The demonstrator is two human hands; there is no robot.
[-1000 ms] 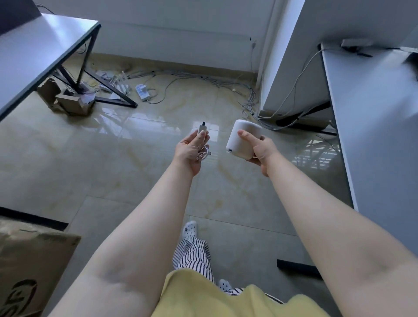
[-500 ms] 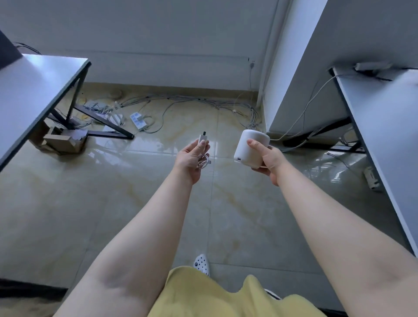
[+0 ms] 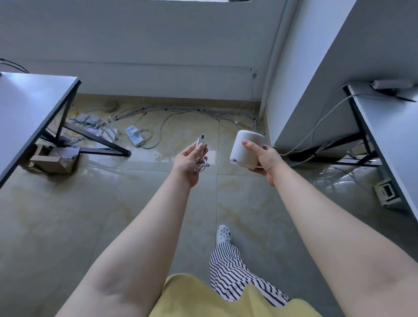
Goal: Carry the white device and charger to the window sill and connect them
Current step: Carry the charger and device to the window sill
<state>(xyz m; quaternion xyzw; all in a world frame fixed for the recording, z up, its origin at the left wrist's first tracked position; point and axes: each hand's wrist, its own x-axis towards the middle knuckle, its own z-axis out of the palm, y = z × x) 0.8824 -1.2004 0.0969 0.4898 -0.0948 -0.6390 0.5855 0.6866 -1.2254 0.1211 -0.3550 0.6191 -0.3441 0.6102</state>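
Note:
My right hand (image 3: pixel 263 161) grips the white device (image 3: pixel 245 146), a rounded cylinder tilted so a small port near its base faces me. My left hand (image 3: pixel 188 165) holds the charger (image 3: pixel 200 142), a small white plug with its connector pointing up, pinched under the thumb, with the coiled white cable (image 3: pixel 201 165) in the palm. The two are held apart at chest height over the tiled floor. A bright strip at the top edge may be the window sill (image 3: pixel 192 0); only a sliver shows.
A grey desk (image 3: pixel 27 113) stands at the left with cardboard boxes (image 3: pixel 54 158) at its foot. Another grey desk (image 3: pixel 393 135) is at the right beside a white column (image 3: pixel 300 67). Cables and a power strip (image 3: pixel 135 135) lie along the wall ahead.
The view has tilted up and forward: the wall ahead shows more and the desks have slid outward. Both hands keep the same hold on the charger and the device.

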